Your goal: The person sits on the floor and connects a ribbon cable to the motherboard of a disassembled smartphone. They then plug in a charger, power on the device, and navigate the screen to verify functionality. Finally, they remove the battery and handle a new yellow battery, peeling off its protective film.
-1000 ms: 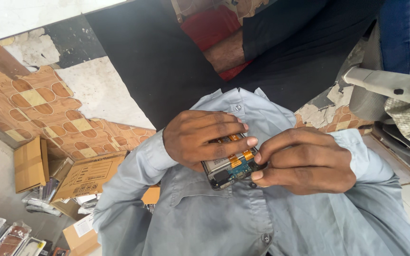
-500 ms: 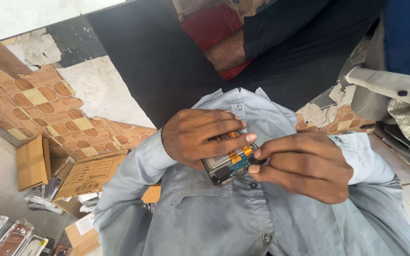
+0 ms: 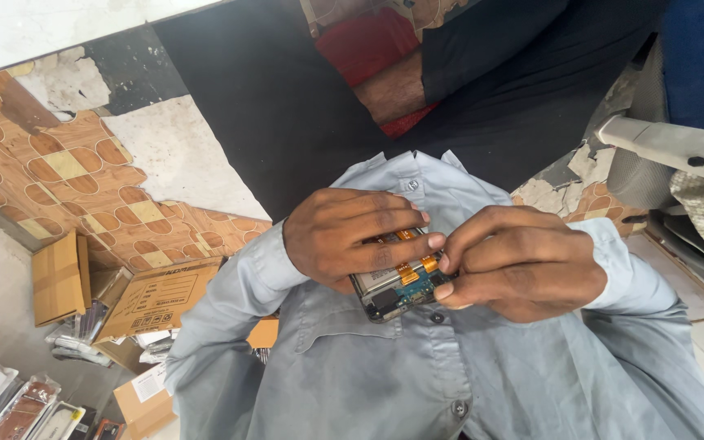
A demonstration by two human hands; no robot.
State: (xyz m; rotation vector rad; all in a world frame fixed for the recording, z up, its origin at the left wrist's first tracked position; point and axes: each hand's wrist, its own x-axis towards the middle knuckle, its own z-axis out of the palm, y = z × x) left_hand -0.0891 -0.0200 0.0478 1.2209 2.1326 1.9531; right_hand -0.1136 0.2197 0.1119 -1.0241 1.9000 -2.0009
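I hold an opened phone (image 3: 393, 289) close against my grey-blue shirt (image 3: 417, 375), its back off, showing a circuit board and orange flex strips. My left hand (image 3: 352, 240) wraps over the phone's upper side, fingers lying across it. My right hand (image 3: 523, 261) grips the right end, with thumb and fingertip pinched at the orange strips near the edge. Much of the phone is hidden under my fingers.
Brown cardboard boxes (image 3: 152, 297) and packaged phone parts (image 3: 18, 407) lie on the floor at the lower left, beside patterned orange tiles (image 3: 83, 163). Another person's forearm and red cloth (image 3: 376, 65) show at the top. A grey chair part (image 3: 670, 147) is at the right.
Both hands stay on the phone, shifted slightly. My right fingertips have crept a little leftward onto the orange strips.
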